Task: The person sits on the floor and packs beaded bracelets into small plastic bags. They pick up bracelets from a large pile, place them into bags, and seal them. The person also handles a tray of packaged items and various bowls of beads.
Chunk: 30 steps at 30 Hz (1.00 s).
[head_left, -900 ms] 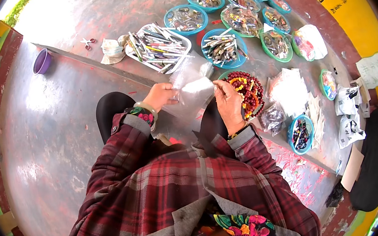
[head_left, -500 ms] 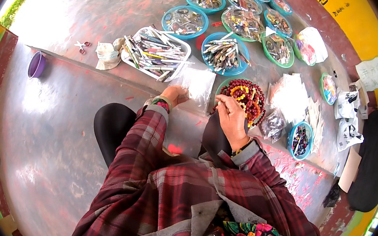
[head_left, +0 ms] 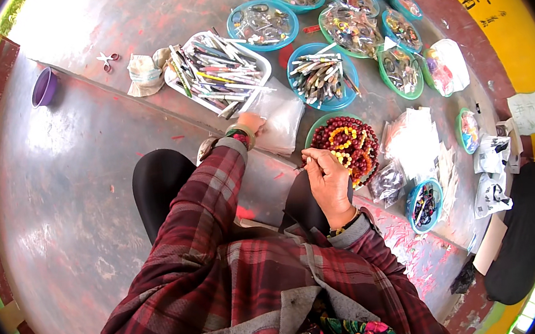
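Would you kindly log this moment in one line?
left hand: at clear plastic bags | right hand: by red-bead bowl | pens: in white tray

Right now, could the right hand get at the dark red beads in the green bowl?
Likely yes: the right hand is close by the dark red beads, and nothing seems to block the way.

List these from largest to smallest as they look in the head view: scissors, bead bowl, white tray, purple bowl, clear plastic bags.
1. White tray
2. Bead bowl and clear plastic bags: too alike to rank
3. Purple bowl
4. Scissors
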Tool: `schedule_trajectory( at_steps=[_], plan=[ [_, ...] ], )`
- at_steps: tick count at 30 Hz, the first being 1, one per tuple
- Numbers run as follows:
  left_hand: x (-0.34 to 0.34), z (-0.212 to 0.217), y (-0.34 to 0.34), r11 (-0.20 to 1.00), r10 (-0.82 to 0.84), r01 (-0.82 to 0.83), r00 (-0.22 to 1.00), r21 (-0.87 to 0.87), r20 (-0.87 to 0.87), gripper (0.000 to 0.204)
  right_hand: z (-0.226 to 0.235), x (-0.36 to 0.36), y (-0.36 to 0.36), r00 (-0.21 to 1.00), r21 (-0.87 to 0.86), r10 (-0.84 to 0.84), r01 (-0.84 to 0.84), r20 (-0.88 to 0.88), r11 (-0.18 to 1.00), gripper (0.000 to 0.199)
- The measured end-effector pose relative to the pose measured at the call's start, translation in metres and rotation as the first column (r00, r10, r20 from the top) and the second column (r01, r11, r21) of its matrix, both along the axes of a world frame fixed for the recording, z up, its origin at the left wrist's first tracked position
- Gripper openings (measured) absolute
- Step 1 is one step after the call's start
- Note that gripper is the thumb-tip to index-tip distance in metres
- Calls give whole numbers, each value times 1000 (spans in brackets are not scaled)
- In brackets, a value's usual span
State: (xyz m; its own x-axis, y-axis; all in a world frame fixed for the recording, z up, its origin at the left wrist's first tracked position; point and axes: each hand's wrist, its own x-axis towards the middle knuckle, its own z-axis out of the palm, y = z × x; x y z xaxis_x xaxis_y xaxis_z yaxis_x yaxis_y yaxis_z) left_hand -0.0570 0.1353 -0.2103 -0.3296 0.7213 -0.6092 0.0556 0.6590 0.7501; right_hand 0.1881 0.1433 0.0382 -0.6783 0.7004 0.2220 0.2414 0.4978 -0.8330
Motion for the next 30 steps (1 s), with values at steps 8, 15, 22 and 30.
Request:
schedule_trajectory(
  at_steps=[8,15,22,30],
  plan=[
    [28,29,13,960,280,-239,805,147,-524,20,-4,-2,1,1000,1,6,-6,-12,1000,13],
    [39,56,21,978,209,-161,740,133,-639,27,-4,0,0,999,29,23,-24,47,999,12],
    [68,70,1,944,269,-42,674,327,-688,44,-2,1,0,998,57,22,-26,66,998,12],
    [101,60,-6,957,-205,290,592,-31,-779,67,1,1,1,998,38,41,-43,58,998,14]
  ],
)
